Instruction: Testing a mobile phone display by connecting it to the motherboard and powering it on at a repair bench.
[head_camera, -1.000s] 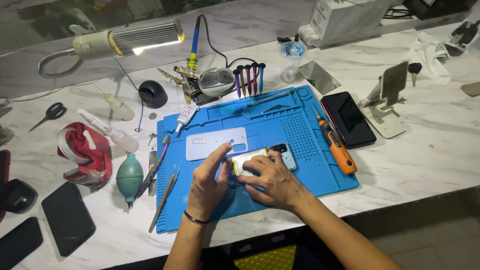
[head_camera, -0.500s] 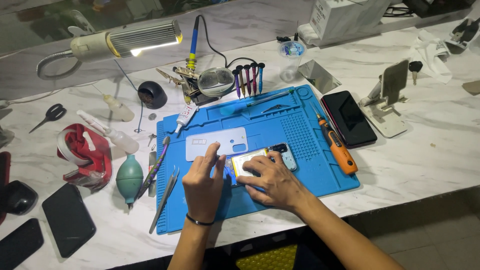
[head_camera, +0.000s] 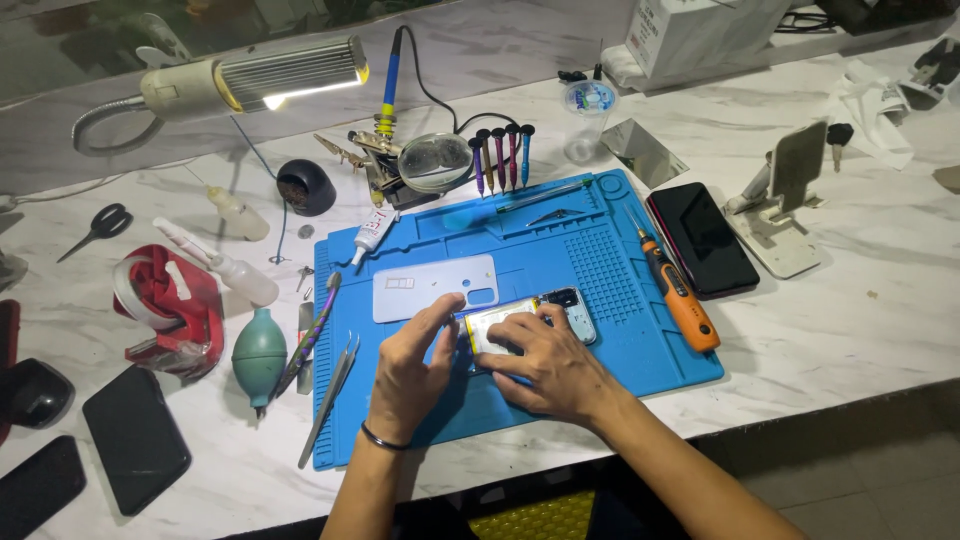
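An opened phone (head_camera: 540, 318) with its insides showing lies on the blue work mat (head_camera: 610, 260). My right hand (head_camera: 545, 365) rests on top of it, fingers spread and pressing it down. My left hand (head_camera: 410, 375) is at the phone's left end, with the fingertips touching its edge. A pale grey back cover (head_camera: 430, 287) lies flat on the mat just above my left hand.
An orange electric screwdriver (head_camera: 678, 290) and a black phone (head_camera: 702, 240) lie right of the mat. Tweezers (head_camera: 330, 395), a teal air blower (head_camera: 259, 355), a red tape holder (head_camera: 165, 300) and dark phones (head_camera: 135, 440) sit at the left. A lamp (head_camera: 250, 80), a magnifier (head_camera: 435, 162) and upright screwdrivers (head_camera: 500, 155) stand behind.
My left hand has shifted slightly, with its fingers now reaching to the phone's left edge. My right hand stays pressed on the phone.
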